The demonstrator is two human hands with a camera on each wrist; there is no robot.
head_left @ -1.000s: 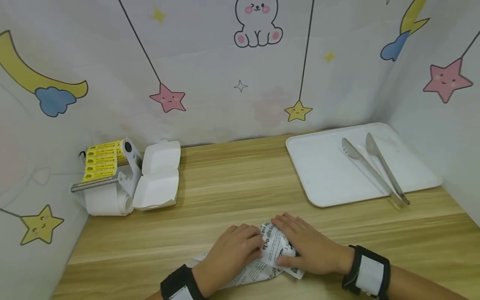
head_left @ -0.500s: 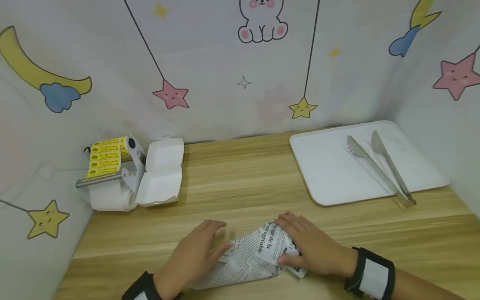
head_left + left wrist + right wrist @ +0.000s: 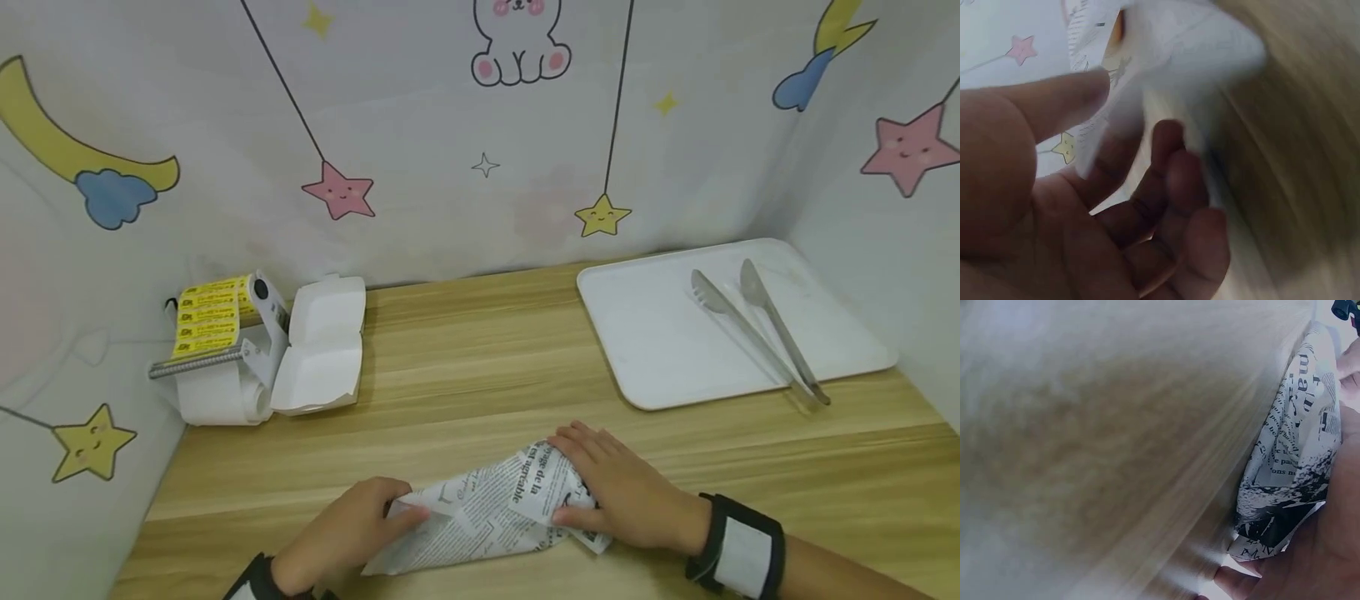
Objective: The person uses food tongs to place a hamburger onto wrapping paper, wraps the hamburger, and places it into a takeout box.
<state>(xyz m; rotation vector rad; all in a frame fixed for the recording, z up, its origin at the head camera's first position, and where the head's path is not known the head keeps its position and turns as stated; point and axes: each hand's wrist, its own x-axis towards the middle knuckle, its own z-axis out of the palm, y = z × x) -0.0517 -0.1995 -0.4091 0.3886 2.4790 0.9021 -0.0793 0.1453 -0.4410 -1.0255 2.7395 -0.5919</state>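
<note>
A package wrapped in newspaper-print paper point(image 3: 480, 518) lies on the wooden table near the front. At its left end, my left hand point(image 3: 347, 523) pinches the loose paper between thumb and index finger; the other fingers curl below it in the left wrist view. Through the gap in the paper point(image 3: 1204, 47) a small orange-brown patch shows, too little to tell what it is. My right hand point(image 3: 632, 492) grips the folded right end, fingers over the far side and thumb on the near side. The right wrist view shows the crumpled printed paper point(image 3: 1300, 434) against the palm.
At the back right is a white tray point(image 3: 645, 333) with metal tongs point(image 3: 780, 342) lying across its front edge. A roll dispenser with yellow labels point(image 3: 210, 317) stands at the back left, beside an open white takeaway box point(image 3: 318, 367). Printed cloth walls point(image 3: 420, 125) enclose the table.
My left hand has let go of the middle of the package, moved left and taken hold of the paper's left end. The right hand stays on the right end.
</note>
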